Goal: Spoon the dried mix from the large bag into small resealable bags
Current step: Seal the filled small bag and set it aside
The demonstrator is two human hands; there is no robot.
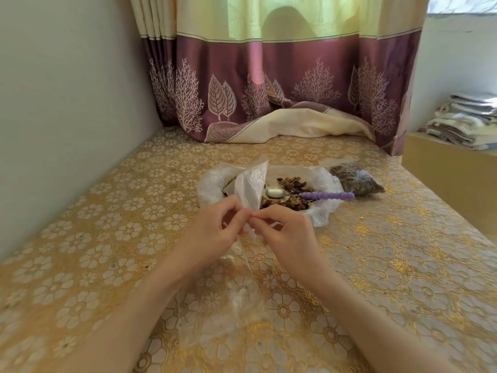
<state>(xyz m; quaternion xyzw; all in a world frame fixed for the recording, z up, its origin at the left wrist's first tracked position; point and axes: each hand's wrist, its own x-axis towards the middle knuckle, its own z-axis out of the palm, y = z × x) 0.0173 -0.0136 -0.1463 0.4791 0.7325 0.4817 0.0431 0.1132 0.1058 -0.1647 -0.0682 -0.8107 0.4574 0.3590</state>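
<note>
Seen from above, over a table (pixel 403 265) under a gold floral cloth: left hand (pixel 215 232) and right hand (pixel 285 232) meeting at the centre, fingertips of both pinching the edge of a clear small bag (pixel 251 184), held upright and empty. Directly behind, partly screened by that raised plastic: the large bag (pixel 212 184), spread open and flat, with the dried mix (pixel 293 184) heaped inside. Lying across the mix, a spoon (pixel 309 195) with a metal bowl and a purple beaded handle, the handle reaching over the right rim, touched by neither hand. Just beside the large bag on the right, a filled bag (pixel 355 179) of the same brown pieces, resting on its side. Nearer the camera, between the forearms, more clear plastic (pixel 236 300) flat on the cloth, too faint to say whether one sheet or several. At the far edge of the table, a cream and plum curtain (pixel 269 84) with leaf and tree motifs, its hem bunched on the cloth. At left, a plain wall (pixel 67 90). At far right, folded cloths (pixel 465 119) stacked on a low wooden stand (pixel 451 170).
</note>
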